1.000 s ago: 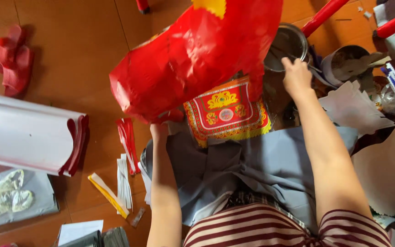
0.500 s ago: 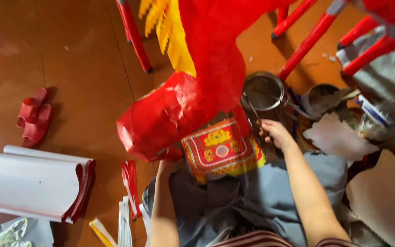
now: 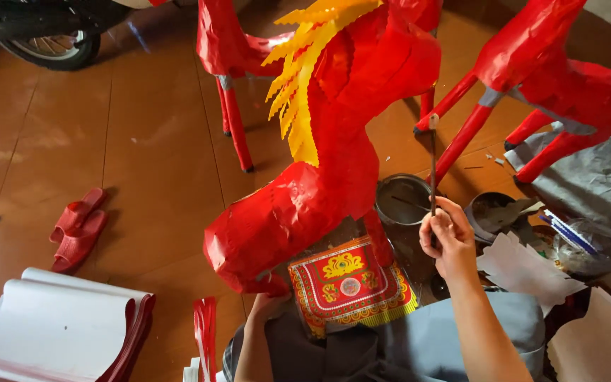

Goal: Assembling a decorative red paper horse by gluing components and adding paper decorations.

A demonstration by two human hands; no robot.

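Note:
A red paper horse figure with a yellow fringed mane stands before me on the brown floor. My left hand grips the horse's lower red body from underneath. My right hand holds a thin dark stick or brush upright, just right of the horse. A round metal bowl sits right behind that hand. A red and yellow ornate paper sheet lies on my lap under the horse.
Two more red paper horses stand behind. Red slippers lie at left, a white paper roll with red sheets at lower left, a wheel at top left. Paper scraps, a second bowl and pens crowd the right.
The view has tilted up, showing the horse's mane and the other horses. My right hand has lifted from near the metal bowl and now holds the stick upright.

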